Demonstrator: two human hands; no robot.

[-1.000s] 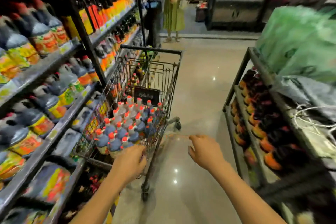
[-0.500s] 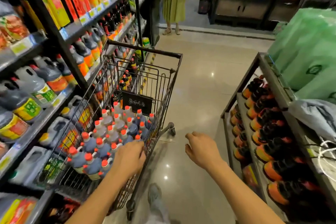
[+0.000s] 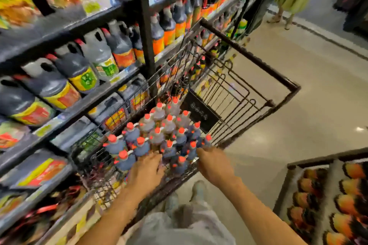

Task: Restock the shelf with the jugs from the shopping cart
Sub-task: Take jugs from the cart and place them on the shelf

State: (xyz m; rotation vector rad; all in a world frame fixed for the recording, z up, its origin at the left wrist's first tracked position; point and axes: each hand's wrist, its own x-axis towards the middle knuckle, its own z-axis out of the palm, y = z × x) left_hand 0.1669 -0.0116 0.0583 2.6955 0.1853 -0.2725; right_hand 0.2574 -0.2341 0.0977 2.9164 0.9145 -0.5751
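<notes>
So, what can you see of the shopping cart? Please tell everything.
The shopping cart is a dark wire-metal basket with a thick bar at its far end and a dark sign plate inside. It stands close beside the shelf. Its near part holds many upright jugs with red caps. The left hand reaches among them; the right hand is at the near rim.

red-capped jugs [image 3: 159, 137], upright, in cart [image 3: 249, 93]

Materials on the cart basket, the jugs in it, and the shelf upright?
Cart basket: thin wire grid, dark matte coating, likely steel. Jugs: grey-blue, seemingly translucent bodies, probably plastic; caps opaque red-orange, plastic-looking. Shelf upright: flat black post, likely painted metal; blur hides detail.
</notes>
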